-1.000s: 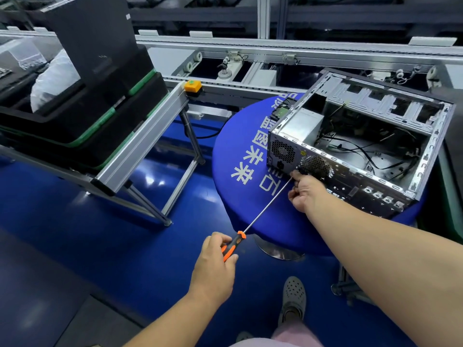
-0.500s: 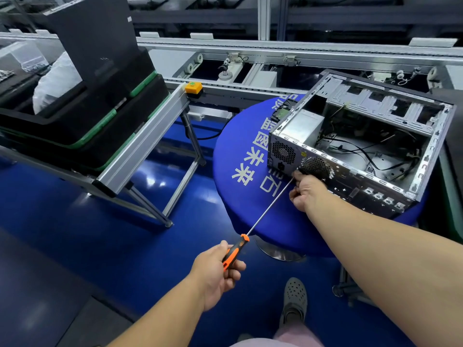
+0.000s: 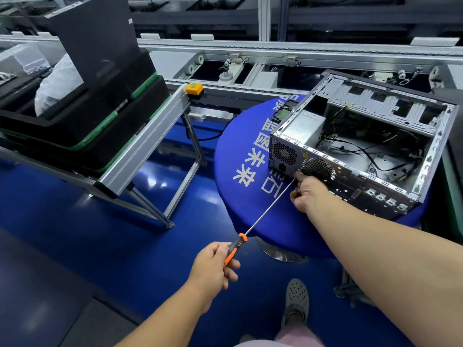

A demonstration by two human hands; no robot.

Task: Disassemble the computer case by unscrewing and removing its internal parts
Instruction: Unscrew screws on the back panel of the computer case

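An open grey computer case [image 3: 426,156] lies on its side on a round blue table [image 3: 240,156], its rear panel toward me. Inside sit a silver power supply [image 3: 303,126] and loose black cables [image 3: 370,154]. My left hand [image 3: 215,264] grips the orange and black handle of a long screwdriver [image 3: 265,211]. Its shaft runs up and right to the rear panel beside the fan grille [image 3: 318,166]. My right hand [image 3: 308,191] pinches the shaft near its tip, against the panel. The tip itself is hidden by my fingers.
A metal-framed stand [image 3: 147,146] on the left carries stacked black trays with green edges [image 3: 82,116] and an upright dark panel [image 3: 95,43]. A conveyor line [image 3: 275,53] runs along the back. An orange button box [image 3: 194,88] sits on the stand's corner. My shoe [image 3: 297,299] is on the blue floor.
My left hand has shifted its hold on the screwdriver handle, fingers re-placed as in turning it. The right hand stays at the tip by the fan grille.
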